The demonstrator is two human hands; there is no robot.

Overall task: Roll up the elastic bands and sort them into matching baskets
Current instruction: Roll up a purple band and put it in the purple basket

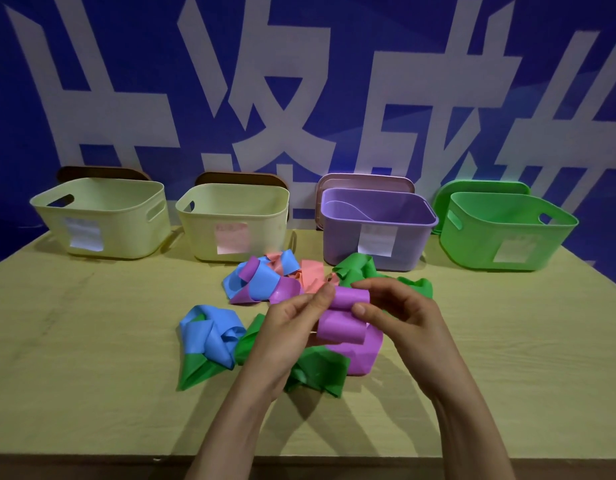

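Lower centre of the frame: my left hand [292, 327] and my right hand [400, 313] meet over the table [91, 341]. Both are closed on the purple band [344, 325].

Left hand: fingertips pinch the left end of the band's upper roll. Right hand: thumb pressed on the front of the roll, fingers curled over its top. Below the roll the band hangs in a second loop, and its tail lies on the table under my right hand.

Beneath my left wrist: a crumpled green band [317, 372], touching the purple tail. Left of it, in the lower-left part of the spread: a loosely folded blue band [209, 336] lying over another green strip [195, 370].

Just beyond my hands, centre of the frame: a mixed heap [265, 277] of blue, purple and pink bands, tangled together. A pink band [311, 273] sits at its right edge. Right of that, a further green band [355, 268] lies against the front of the purple basket.

Far edge of the table, left to right: cream basket [126, 233], second cream basket [195, 233], purple basket [341, 244], green basket [472, 244]. All four stand upright and apart, each with a pale paper label on its front; the writing is not legible. A lid stands behind each basket.

Behind: a blue wall [334, 81] with large white characters.
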